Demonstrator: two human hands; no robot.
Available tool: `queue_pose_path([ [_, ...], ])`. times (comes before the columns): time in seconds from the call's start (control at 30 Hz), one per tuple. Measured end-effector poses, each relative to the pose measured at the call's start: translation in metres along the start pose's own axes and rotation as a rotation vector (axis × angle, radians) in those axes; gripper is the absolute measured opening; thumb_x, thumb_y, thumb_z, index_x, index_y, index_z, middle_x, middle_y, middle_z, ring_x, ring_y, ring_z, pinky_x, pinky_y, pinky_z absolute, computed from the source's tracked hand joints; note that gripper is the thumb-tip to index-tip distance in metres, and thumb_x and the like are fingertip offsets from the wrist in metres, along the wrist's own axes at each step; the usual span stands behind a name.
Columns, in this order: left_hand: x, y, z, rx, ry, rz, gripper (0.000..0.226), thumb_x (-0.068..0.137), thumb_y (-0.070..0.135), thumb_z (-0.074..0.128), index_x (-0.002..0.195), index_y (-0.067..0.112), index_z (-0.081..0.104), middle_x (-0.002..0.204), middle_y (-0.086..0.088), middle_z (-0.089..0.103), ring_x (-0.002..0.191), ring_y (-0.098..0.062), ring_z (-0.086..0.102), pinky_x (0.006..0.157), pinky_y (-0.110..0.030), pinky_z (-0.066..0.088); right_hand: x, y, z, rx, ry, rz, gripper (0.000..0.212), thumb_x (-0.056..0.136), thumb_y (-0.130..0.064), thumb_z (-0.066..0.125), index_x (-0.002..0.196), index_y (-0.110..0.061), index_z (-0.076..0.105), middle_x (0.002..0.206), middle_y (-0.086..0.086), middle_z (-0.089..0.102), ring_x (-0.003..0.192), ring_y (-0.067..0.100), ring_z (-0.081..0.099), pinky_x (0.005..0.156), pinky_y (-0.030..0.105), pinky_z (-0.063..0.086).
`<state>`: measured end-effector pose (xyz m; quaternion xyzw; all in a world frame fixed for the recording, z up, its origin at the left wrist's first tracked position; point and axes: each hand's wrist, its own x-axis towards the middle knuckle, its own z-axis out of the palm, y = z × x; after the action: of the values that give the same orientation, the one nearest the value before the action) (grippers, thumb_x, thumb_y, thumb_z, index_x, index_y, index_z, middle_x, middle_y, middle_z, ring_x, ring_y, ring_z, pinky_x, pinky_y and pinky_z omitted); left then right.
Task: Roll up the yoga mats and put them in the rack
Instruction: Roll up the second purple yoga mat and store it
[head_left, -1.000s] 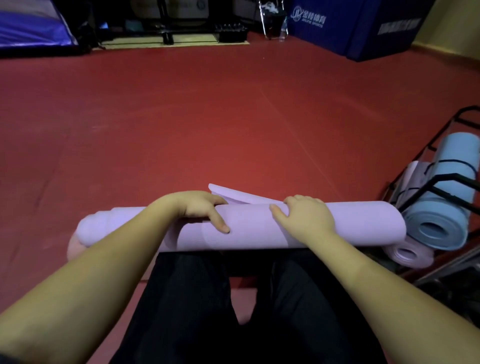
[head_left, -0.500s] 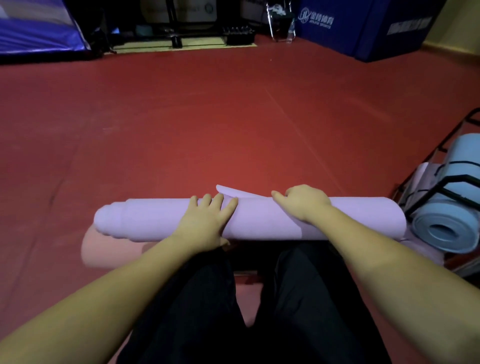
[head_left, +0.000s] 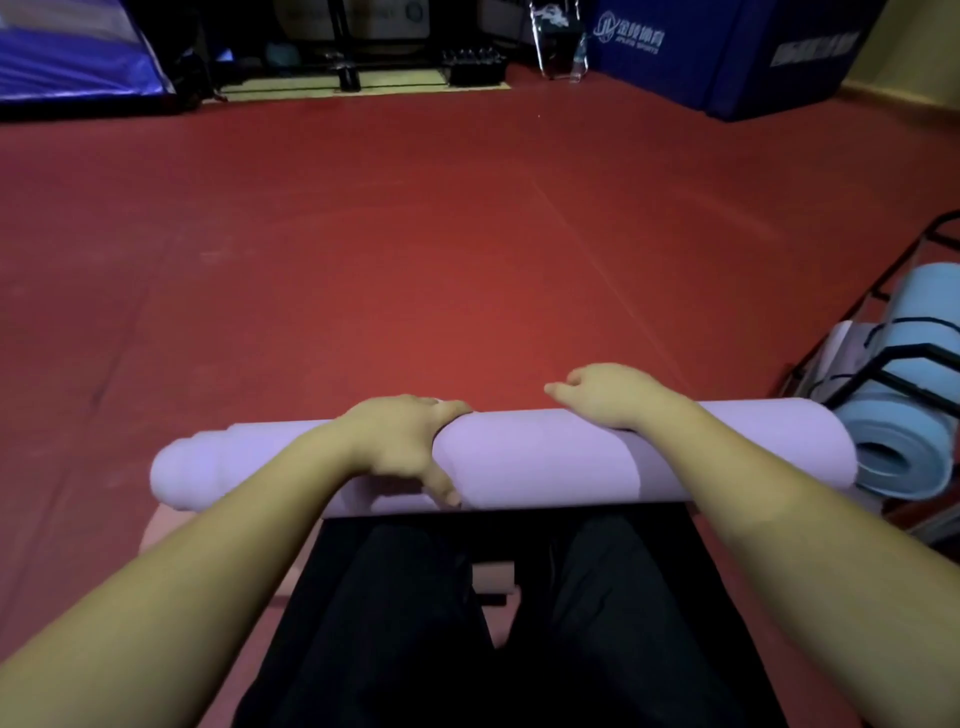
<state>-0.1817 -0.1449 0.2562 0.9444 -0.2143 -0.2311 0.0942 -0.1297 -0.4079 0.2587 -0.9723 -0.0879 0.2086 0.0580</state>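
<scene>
- Across the person's lap, low in the head view, lies the lilac yoga mat (head_left: 530, 460), fully wound into a roll with no loose flap showing; it runs left to right above the dark trousers (head_left: 467, 623).
- Left hand (head_left: 400, 441): its grip is wrapped over the top of the roll near the middle, thumb down the near face, so it is grasping the mat.
- Right hand (head_left: 613, 395): it rests on the far upper side of the roll further right, fingers curled over the far edge; I judge this grip also grasps the mat, though the fingertips are partly hidden.
- On the right, a black wire rack (head_left: 883, 364) stands just beside the roll's right end. It holds a rolled blue mat (head_left: 904, 447), with a paler roll (head_left: 836, 353) behind it.
- A pinkish mat (head_left: 166, 525) shows under the left forearm on the red floor (head_left: 415, 260); whether it is rolled or flat I cannot tell.
- Progress, as I judge it: rolling of the lilac mat looks done, and two mats already sit in the rack. Left to do: carry this roll right into a free slot, then deal with the pinkish mat.
</scene>
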Motion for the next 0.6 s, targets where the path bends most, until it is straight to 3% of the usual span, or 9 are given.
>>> queue_pose_path([
  [0.07,0.007,-0.008,-0.007,-0.119,-0.074,-0.018,0.091,0.053,0.064,0.083,0.133,0.049,0.041,0.121,0.020,0.059,0.107,-0.014,0.057,0.095,-0.039,0.047,-0.002,0.000,0.003,-0.022,0.230,-0.063,0.041,0.100,-0.052,0.037,0.075,-0.023,0.053,0.100,0.005,0.059,0.103,0.031,0.058,0.077,0.037,0.042],
  [0.1,0.010,-0.012,-0.010,-0.180,-0.123,-0.037,0.092,0.053,0.062,0.084,0.133,0.050,0.042,0.121,0.021,0.059,0.108,-0.013,0.057,0.096,-0.037,0.046,-0.006,0.001,0.007,-0.025,0.286,-0.082,0.042,0.099,-0.053,0.038,0.071,-0.023,0.047,0.093,0.002,0.056,0.098,0.031,0.058,0.072,0.036,0.038],
  [0.17,0.018,-0.021,-0.014,-0.298,-0.205,-0.071,0.088,0.056,0.053,0.088,0.133,0.049,0.045,0.122,0.022,0.059,0.111,-0.011,0.057,0.098,-0.033,0.046,-0.017,0.001,0.019,-0.034,0.337,-0.098,0.044,0.096,-0.060,0.037,0.081,-0.023,0.055,0.094,0.004,0.057,0.098,0.031,0.055,0.073,0.036,0.038],
  [0.27,0.031,-0.025,-0.018,-0.481,-0.276,-0.087,0.075,0.065,0.034,0.090,0.130,0.041,0.052,0.124,0.015,0.062,0.111,-0.012,0.060,0.094,-0.030,0.049,-0.028,-0.002,0.043,-0.148,0.385,-0.058,0.073,0.089,-0.073,0.022,0.106,-0.015,0.063,0.106,0.008,0.061,0.105,0.032,0.055,0.088,0.039,0.040],
  [0.37,0.039,-0.026,-0.016,-0.559,-0.292,-0.081,0.069,0.067,0.032,0.089,0.127,0.039,0.056,0.121,0.014,0.064,0.110,-0.013,0.061,0.087,-0.029,0.049,-0.026,-0.004,0.052,-0.186,0.457,-0.016,0.090,0.076,-0.074,0.004,0.102,-0.013,0.065,0.102,0.008,0.065,0.101,0.032,0.058,0.086,0.038,0.039],
  [0.5,0.038,-0.026,-0.011,-0.267,-0.047,0.018,0.085,0.052,0.069,0.075,0.129,0.037,0.057,0.121,0.018,0.056,0.115,-0.009,0.051,0.100,-0.033,0.042,-0.018,0.001,0.049,-0.165,0.470,0.033,0.071,0.090,-0.068,0.022,0.102,-0.015,0.067,0.103,0.007,0.065,0.101,0.031,0.058,0.084,0.037,0.039],
  [0.6,0.027,-0.028,0.002,-0.081,0.243,0.084,0.087,0.059,0.082,0.055,0.130,0.034,0.056,0.114,0.014,0.048,0.106,-0.011,0.039,0.094,-0.037,0.040,-0.010,0.000,0.046,-0.152,0.458,0.021,0.061,0.095,-0.063,0.032,0.103,-0.014,0.067,0.105,0.008,0.065,0.102,0.031,0.058,0.084,0.038,0.039],
])
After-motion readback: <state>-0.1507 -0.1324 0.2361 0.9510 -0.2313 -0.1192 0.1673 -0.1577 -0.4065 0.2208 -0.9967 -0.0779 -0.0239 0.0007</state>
